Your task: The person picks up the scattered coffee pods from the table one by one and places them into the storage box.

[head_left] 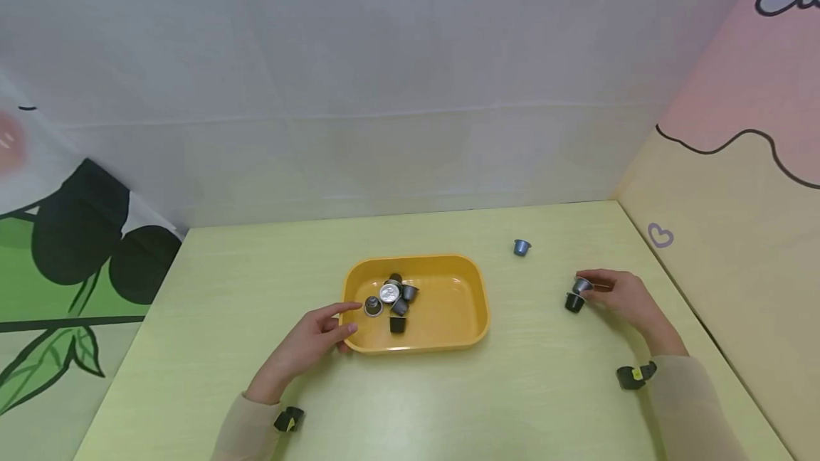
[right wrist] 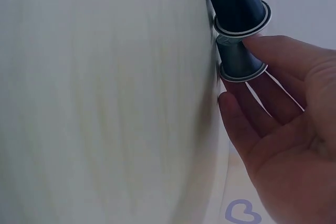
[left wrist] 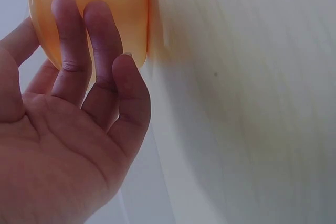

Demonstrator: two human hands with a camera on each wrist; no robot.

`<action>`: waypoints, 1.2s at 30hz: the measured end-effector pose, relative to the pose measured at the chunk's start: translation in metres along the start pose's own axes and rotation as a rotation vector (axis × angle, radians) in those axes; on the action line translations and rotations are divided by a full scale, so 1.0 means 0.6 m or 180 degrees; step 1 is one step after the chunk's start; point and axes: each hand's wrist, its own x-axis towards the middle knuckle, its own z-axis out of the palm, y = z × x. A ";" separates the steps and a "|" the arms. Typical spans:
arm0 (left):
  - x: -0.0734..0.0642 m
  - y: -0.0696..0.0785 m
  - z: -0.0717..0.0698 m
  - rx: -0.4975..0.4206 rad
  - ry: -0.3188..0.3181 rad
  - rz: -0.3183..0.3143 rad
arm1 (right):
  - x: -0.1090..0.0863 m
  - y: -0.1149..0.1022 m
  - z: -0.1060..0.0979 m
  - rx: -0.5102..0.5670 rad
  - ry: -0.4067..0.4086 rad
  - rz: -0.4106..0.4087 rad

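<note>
My left hand (head_left: 314,338) holds the left end of a yellow tray (head_left: 474,336). Its thumb and index finger reach over the rim, while other fingers (left wrist: 71,51) lie against the outer wall in the left wrist view. Several coffee capsules sit in the tray's left half, among them a silver-lidded capsule (head_left: 389,293) and a black capsule (head_left: 398,324). On the right, my right hand (head_left: 618,299) pinches a grey coffee capsule (head_left: 582,285) between thumb and fingers. A dark coffee capsule (right wrist: 239,4) is right beside it, close to the thumb tip.
A blue capsule (head_left: 522,247) lies on the pale table (head_left: 256,269) behind and right of the tray. A white cloth wall (head_left: 410,162) runs along the back edge. Printed panels flank both sides, the right panel (head_left: 717,247) close to the right arm.
</note>
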 end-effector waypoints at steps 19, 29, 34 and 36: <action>0.003 -0.007 0.001 -0.0017 0.0036 -0.0062 | -0.003 -0.005 0.000 -0.0036 0.0106 0.0020; 0.001 -0.003 0.000 -0.0010 0.0013 -0.0016 | -0.008 -0.006 -0.012 -0.0088 0.0197 -0.0119; 0.000 -0.001 0.000 -0.0020 0.0009 0.0004 | -0.011 -0.015 -0.016 -0.0099 0.0288 -0.0215; 0.001 -0.001 0.000 -0.0017 0.0019 -0.0020 | -0.012 -0.022 -0.016 -0.0090 0.0329 -0.0285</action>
